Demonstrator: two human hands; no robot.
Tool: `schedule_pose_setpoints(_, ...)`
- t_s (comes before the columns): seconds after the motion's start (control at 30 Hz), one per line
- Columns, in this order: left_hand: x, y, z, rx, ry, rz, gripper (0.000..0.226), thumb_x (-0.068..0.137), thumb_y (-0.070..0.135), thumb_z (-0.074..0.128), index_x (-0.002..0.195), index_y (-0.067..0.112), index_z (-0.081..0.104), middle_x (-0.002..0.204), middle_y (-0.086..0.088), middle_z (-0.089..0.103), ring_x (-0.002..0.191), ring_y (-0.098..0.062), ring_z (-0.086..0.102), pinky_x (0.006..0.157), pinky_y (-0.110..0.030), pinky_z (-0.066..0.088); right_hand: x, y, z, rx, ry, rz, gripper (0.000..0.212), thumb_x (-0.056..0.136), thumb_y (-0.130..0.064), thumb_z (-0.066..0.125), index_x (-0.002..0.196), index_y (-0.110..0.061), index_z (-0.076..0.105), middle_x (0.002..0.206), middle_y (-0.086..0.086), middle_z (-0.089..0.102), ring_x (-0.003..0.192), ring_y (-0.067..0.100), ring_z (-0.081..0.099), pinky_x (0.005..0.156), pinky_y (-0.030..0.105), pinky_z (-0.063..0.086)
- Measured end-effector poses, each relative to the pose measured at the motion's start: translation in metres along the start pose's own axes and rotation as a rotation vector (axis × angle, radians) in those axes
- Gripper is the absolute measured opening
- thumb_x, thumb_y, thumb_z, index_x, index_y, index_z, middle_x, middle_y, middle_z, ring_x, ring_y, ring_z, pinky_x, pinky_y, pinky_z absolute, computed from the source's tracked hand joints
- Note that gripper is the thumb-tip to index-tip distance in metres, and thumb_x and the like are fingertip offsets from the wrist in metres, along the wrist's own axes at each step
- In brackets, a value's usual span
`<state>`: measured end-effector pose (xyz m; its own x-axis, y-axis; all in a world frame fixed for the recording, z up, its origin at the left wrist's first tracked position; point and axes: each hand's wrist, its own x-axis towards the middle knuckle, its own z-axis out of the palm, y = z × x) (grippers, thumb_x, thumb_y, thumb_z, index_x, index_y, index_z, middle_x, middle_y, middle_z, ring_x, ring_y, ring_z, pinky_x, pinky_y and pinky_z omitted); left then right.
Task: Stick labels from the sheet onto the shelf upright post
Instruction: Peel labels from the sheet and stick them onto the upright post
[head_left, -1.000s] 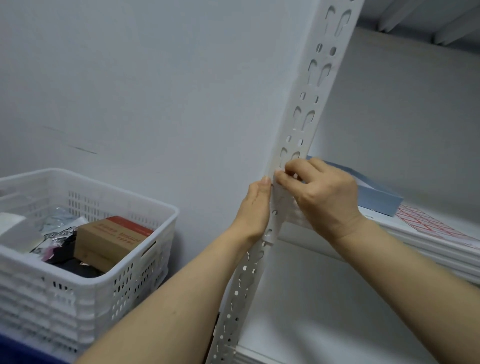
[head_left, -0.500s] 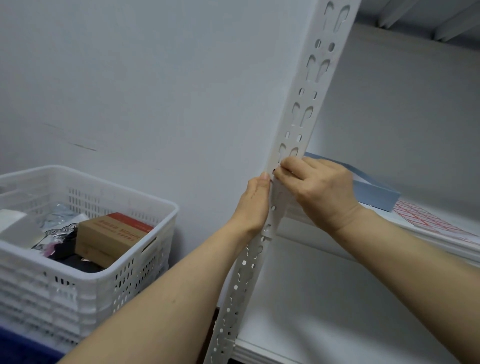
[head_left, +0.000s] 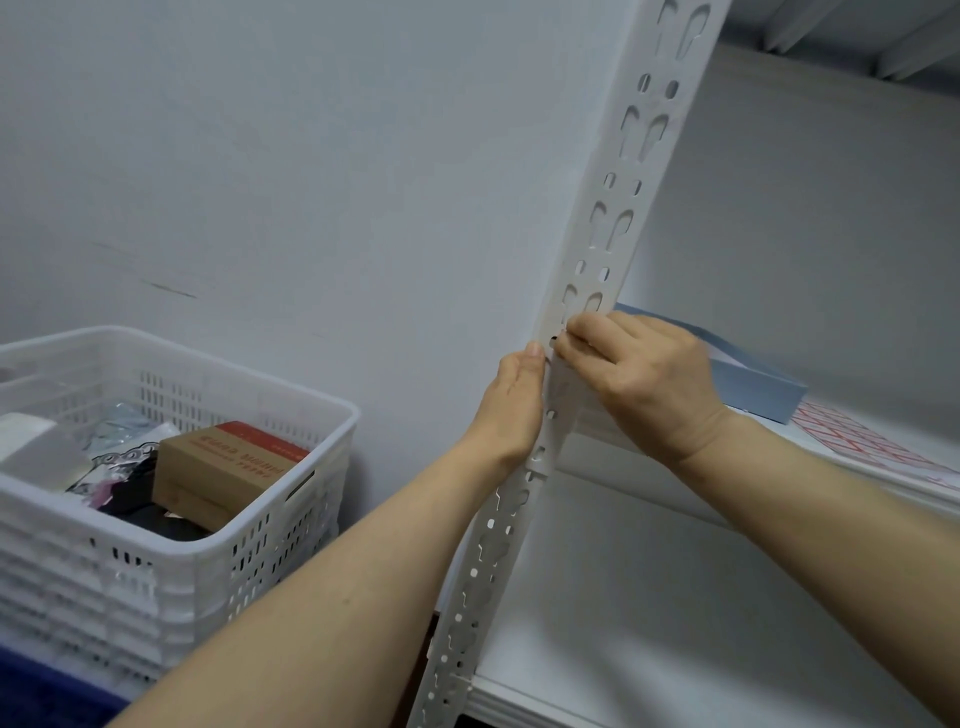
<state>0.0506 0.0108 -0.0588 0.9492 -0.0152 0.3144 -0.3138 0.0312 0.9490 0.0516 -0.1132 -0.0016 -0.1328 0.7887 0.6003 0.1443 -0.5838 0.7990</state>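
Observation:
The white perforated upright post (head_left: 618, 218) runs from top right down to the bottom centre. My left hand (head_left: 514, 405) lies along the post's left edge with straight fingers and its thumb tip against the metal. My right hand (head_left: 639, 374) comes in from the shelf side. Its bent fingertips pinch a small white label (head_left: 560, 382) against the post's front face, just right of my left thumb. Most of the label is hidden under the fingers. The label sheet (head_left: 862, 441), printed with a red grid, lies flat on the shelf board at the right.
A blue flat box (head_left: 753, 384) sits on the shelf (head_left: 675, 597) behind my right hand. A white slotted crate (head_left: 197, 525) holding a brown carton (head_left: 228, 462) and packets stands at the left against the grey wall. Another shelf board is overhead at the top right.
Both hands stay at the same spot on the post. My right fingertips have shifted slightly on the label, and the view has drifted a little.

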Motion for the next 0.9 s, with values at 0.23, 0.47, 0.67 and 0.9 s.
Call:
schedule_pose_setpoints(0.23, 0.001, 0.0005, -0.0011, 0.016, -0.01, -0.011, 0.052, 0.101, 0.044, 0.019, 0.133, 0.011, 0.042, 0.136, -0.007, 0.048, 0.127, -0.021, 0.043, 0.109, -0.035, 0.032, -0.0012, 0.0042, 0.0014, 0.061, 0.034, -0.047, 0.019, 0.085, -0.002, 0.063, 0.066, -0.007, 0.065, 0.067, 0.005, 0.062, 0.049, 0.022, 0.05, 0.042, 0.03, 0.039)
schedule_pose_setpoints(0.47, 0.0021, 0.0002, -0.0011, 0.011, -0.017, -0.018, 0.051, 0.101, 0.045, 0.02, 0.132, 0.011, 0.043, 0.134, -0.008, 0.048, 0.125, -0.022, 0.044, 0.107, -0.036, 0.034, -0.003, 0.0057, 0.0028, 0.11, 0.038, -0.057, 0.017, 0.085, -0.002, 0.065, 0.068, -0.005, 0.064, 0.068, 0.007, 0.063, 0.05, 0.023, 0.052, 0.043, 0.031, 0.042)
schedule_pose_setpoints(0.67, 0.0015, 0.0, 0.0001, -0.004, -0.021, -0.018, 0.049, 0.101, 0.044, 0.02, 0.13, 0.013, 0.044, 0.133, -0.007, 0.049, 0.124, -0.021, 0.045, 0.107, -0.035, 0.034, -0.0032, 0.0071, 0.0033, 0.123, 0.036, -0.042, 0.02, 0.085, -0.003, 0.064, 0.066, -0.006, 0.063, 0.068, 0.006, 0.063, 0.05, 0.025, 0.052, 0.044, 0.03, 0.041)
schedule_pose_setpoints(0.9, 0.0028, -0.0021, -0.0006, 0.0, -0.03, -0.017, 0.052, 0.1, 0.047, 0.02, 0.133, 0.013, 0.042, 0.135, -0.007, 0.048, 0.125, -0.021, 0.044, 0.108, -0.036, 0.033, -0.0067, 0.0068, 0.0031, 0.166, 0.012, 0.007, 0.019, 0.087, -0.004, 0.063, 0.068, -0.003, 0.065, 0.069, 0.007, 0.064, 0.052, 0.026, 0.054, 0.044, 0.033, 0.044)
